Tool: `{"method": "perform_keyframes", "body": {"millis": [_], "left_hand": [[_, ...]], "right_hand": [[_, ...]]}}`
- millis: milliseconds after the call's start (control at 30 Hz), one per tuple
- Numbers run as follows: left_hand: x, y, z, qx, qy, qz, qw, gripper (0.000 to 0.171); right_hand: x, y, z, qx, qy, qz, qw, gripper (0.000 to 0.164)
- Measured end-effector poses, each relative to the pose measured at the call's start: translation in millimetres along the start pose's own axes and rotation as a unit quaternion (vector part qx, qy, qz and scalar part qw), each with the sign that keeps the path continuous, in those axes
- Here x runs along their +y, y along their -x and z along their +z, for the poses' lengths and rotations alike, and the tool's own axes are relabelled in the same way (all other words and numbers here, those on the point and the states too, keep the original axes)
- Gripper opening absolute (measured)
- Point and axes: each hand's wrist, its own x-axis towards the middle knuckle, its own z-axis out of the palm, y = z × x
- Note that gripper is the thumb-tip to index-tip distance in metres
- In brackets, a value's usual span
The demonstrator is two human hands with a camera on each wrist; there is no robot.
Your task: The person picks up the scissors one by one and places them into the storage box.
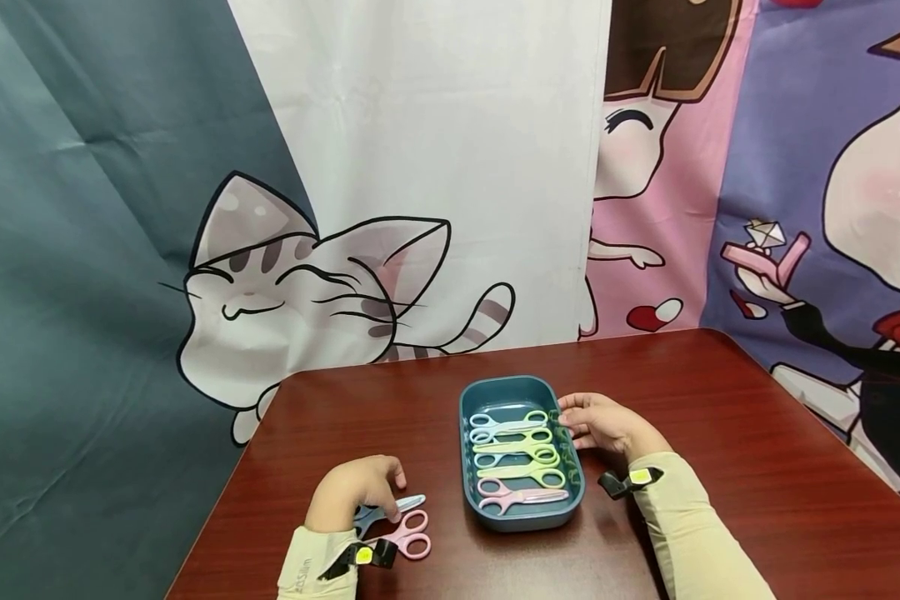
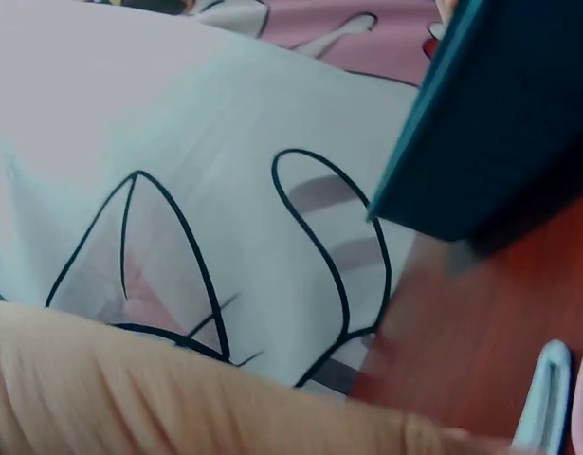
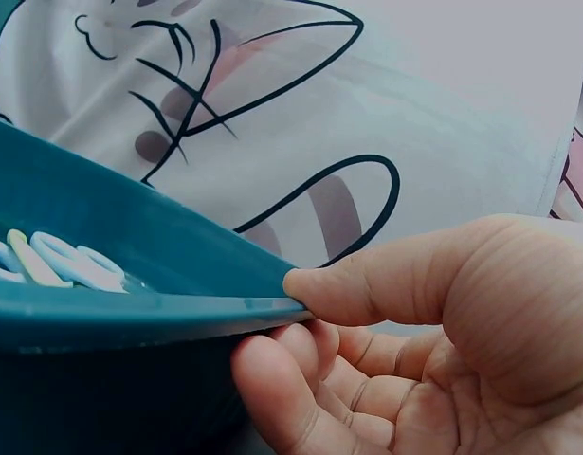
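A dark teal tray (image 1: 521, 523) holds several small scissors in a row: pink scissors (image 1: 497, 498) nearest me, with green and light blue ones beyond. At its right side my right hand (image 1: 603, 423) pinches the rim, thumb above and fingers curled below, as the right wrist view shows. To the left, my left hand (image 1: 360, 490) is over blue scissors (image 1: 412, 502) on the table, thumb and fingers apart. It partly hides them, and pink scissors (image 1: 414, 546) lie just beside. In the left wrist view the fingertips are out of frame.
The reddish-brown wooden table (image 1: 390, 408) reaches back to a hanging cloth printed with a cartoon cat (image 1: 255, 325) and figures. The tray stands between my two hands, near the table's middle.
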Motion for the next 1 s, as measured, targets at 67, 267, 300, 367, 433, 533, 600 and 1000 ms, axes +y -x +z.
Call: {"method": "perform_keyframes", "body": {"millis": [67,267,300,367,433,533,600,1000], "left_hand": [[-0.8,1.8,1.5,-0.003,-0.018,-0.014,0.9997,0.039],[0.5,0.2,5.8,0.007,-0.065,-0.025,0.9976,0.04],[0.6,-0.3,6.2,0.008,-0.068,-0.028,0.9973,0.04],[0.1,-1.4,6.6,0.007,-0.069,-0.035,0.9969,0.04],[-1.0,-2.3,7.5,0.01,-0.074,-0.036,0.9966,0.04],[-3.2,-2.8,8.5,0.021,-0.099,-0.033,0.9943,0.038],[-4.8,-2.4,9.1,0.027,-0.121,-0.033,0.9917,0.036],[-11.9,-7.5,13.0,0.088,-0.133,-0.023,0.9869,0.03]], "right_hand": [[0,0,0,0.0,0.001,-0.001,1.0,0.036],[-1,-1,-1,0.0,0.0,0.002,1.0,0.035],[-1,-1,-1,0.0,0.0,0.002,1.0,0.035],[-2,-1,-1,0.001,-0.001,0.001,1.0,0.036],[-3,0,-2,0.001,-0.001,-0.001,1.0,0.036],[-3,0,-2,0.002,-0.001,-0.002,1.0,0.036],[-2,0,-2,0.001,0.0,0.0,1.0,0.036],[2,-2,-2,0.001,-0.001,-0.003,1.0,0.037]]}}
